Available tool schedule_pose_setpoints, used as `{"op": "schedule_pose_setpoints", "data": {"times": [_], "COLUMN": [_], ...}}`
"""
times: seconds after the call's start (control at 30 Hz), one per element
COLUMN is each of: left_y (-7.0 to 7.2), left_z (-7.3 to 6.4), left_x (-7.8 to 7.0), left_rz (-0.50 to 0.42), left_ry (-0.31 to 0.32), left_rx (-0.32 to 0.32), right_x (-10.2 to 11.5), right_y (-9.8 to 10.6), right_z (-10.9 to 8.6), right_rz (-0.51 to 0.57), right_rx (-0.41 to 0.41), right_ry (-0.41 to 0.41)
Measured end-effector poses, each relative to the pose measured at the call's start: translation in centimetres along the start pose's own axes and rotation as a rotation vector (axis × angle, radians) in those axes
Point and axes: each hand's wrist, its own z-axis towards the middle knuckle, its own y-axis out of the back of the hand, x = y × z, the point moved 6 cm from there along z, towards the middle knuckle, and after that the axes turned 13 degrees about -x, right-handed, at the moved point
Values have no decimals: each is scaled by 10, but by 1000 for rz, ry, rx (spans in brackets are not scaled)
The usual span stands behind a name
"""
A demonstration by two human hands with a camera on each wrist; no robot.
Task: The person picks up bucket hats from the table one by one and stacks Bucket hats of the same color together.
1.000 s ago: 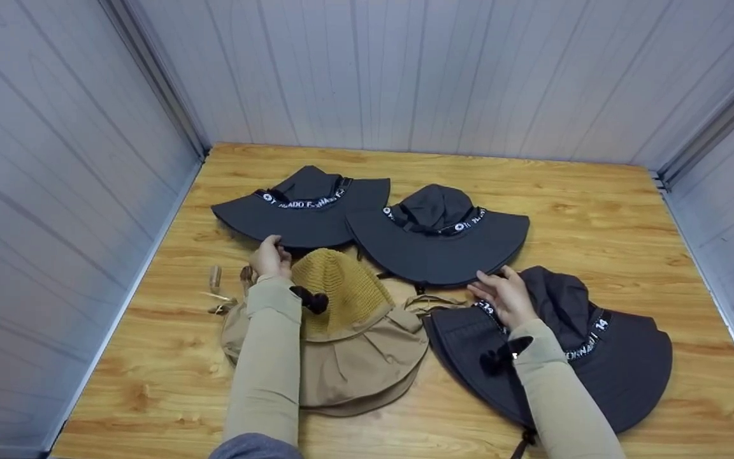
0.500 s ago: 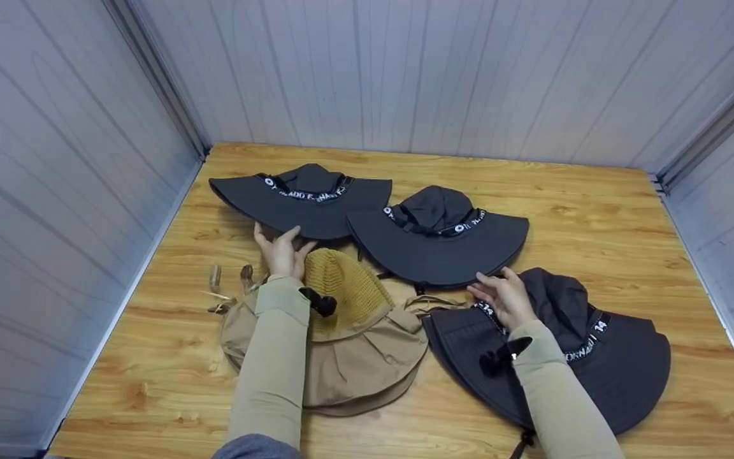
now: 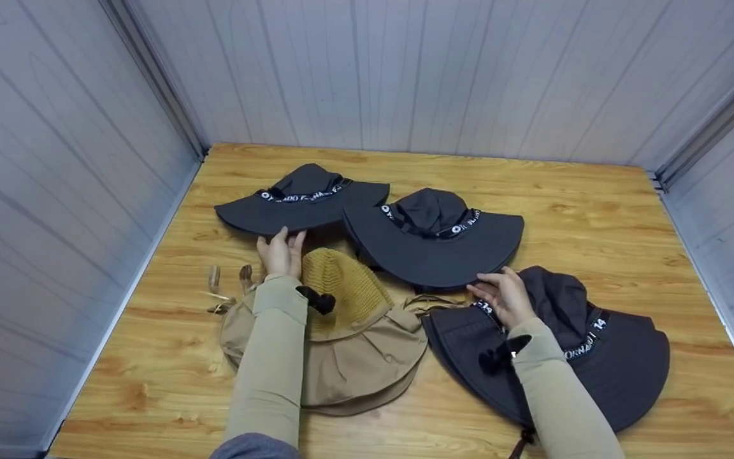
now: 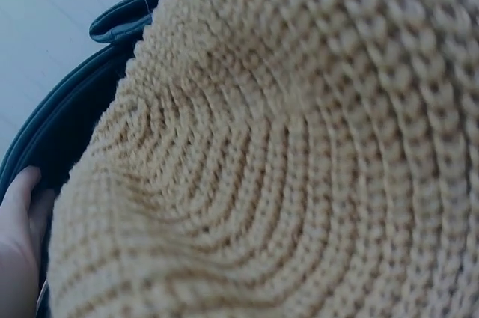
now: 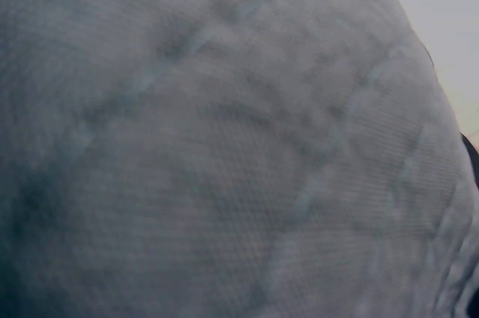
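Observation:
A dark wide-brimmed sun hat (image 3: 265, 215) with a white-lettered band lies at the back left. My left hand (image 3: 283, 258) pinches its front brim; in the left wrist view the fingers (image 4: 21, 191) sit against the dark brim (image 4: 56, 105). A second dark sun hat (image 3: 431, 258), in the middle, overlaps the first one's right side. My right hand (image 3: 506, 299) pinches the front right edge of its brim. Under my left forearm lies a tan sun hat (image 3: 360, 363) with a knitted mustard crown, which fills most of the left wrist view.
Another dark hat (image 3: 622, 376) lies at the front right beneath my right forearm, with grey fabric (image 5: 262, 146) filling the right wrist view. Cord ends (image 3: 214, 278) lie left of the tan hat. Pale panel walls (image 3: 373, 76) enclose the wooden table (image 3: 144, 376).
My left hand has shifted inward along the back left hat's brim, which rose and then came down. The middle hat has moved slightly left and toward me. My right hand has hardly moved.

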Motion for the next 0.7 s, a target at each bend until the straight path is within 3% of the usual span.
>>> {"op": "schedule_pose_setpoints", "data": {"times": [0.3,0.5,0.7], "left_y": [-3,-6,-6], "left_z": [0,-3,-6], "left_x": [3,6,9], "left_rz": [-83,-103,-101], "left_ry": [86,80,56], "left_rx": [-13,3,21], "right_x": [-1,-1,-3], "right_y": [-1,-1,-1], "right_z": [0,2,2], "right_rz": [3,-28,-65], "right_rx": [12,-20,6], "right_ry": [16,72,110]}}
